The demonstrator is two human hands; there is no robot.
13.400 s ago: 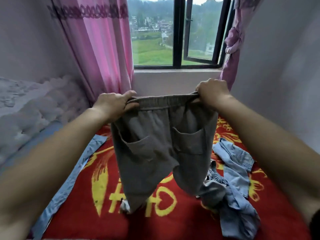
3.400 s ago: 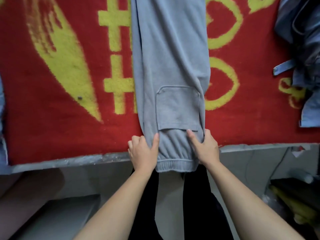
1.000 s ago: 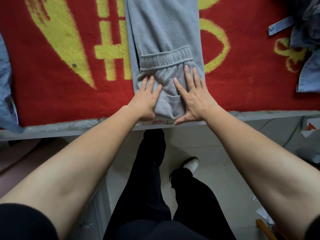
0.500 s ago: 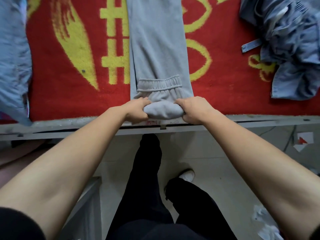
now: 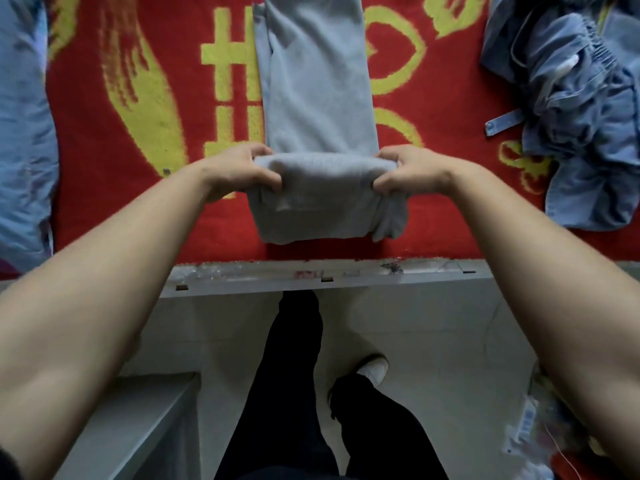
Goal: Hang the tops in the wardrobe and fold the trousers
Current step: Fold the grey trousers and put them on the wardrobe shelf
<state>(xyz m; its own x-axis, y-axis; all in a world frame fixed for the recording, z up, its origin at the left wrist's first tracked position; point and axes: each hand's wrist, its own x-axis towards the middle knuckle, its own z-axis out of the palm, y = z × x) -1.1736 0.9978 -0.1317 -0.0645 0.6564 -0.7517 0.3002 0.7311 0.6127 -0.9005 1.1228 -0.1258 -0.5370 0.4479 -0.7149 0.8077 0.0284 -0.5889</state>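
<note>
The left hand (image 5: 239, 173) and the right hand (image 5: 412, 171) sit further up the bed now than they did half a second ago. Back then they squeezed a small roll right at the near edge of the bed. Now the folded part of the grey trousers (image 5: 318, 98) is bigger and wider. The stretchy cuff that showed on top before is hidden now.

Both hands are curled tight. The left hand grips the left end of the fold and the right hand grips the right end. The fingers (image 5: 268, 177) wrap round the thick cloth. The knuckles point at each other across the fold. Both arms reach out from the bottom corners, bare to the elbow.

The folded end hangs down from the hands toward the near edge of the bed (image 5: 329, 275). The rest of the trousers lies flat and long, going up the middle to the far side.

Under them is a red blanket (image 5: 443, 220) with yellow shapes. A heap of blue denim clothes (image 5: 581, 133) lies by the right edge. A light blue cloth (image 5: 20, 133) lies by the left edge.

Below the bed you see the person's black trouser legs (image 5: 294, 393) and one white shoe (image 5: 374, 370) on the floor
</note>
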